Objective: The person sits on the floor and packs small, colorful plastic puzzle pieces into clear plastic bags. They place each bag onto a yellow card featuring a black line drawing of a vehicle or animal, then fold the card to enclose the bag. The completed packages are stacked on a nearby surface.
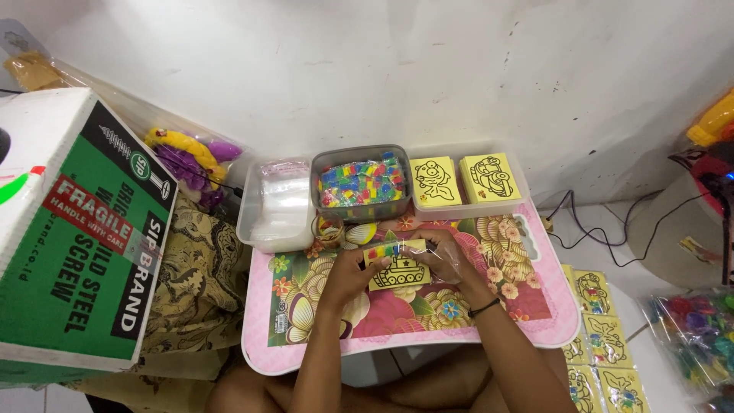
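My left hand (350, 269) and my right hand (446, 256) together hold a yellow card (399, 269) printed with a black tank outline, above a small pink floral table (535, 321). A strip of small coloured pieces (384, 250) lies along the card's top edge. A clear plastic bag (451, 264) sits partly over the card's right side, under my right fingers. A dark band circles my right wrist (485, 307).
At the table's back stand a clear tray of plastic bags (277, 205), a grey tub of coloured pieces (362, 183) and a tray of yellow picture cards (465, 181). A green and white carton (76, 229) stands left. More yellow cards (600, 336) lie on the floor right.
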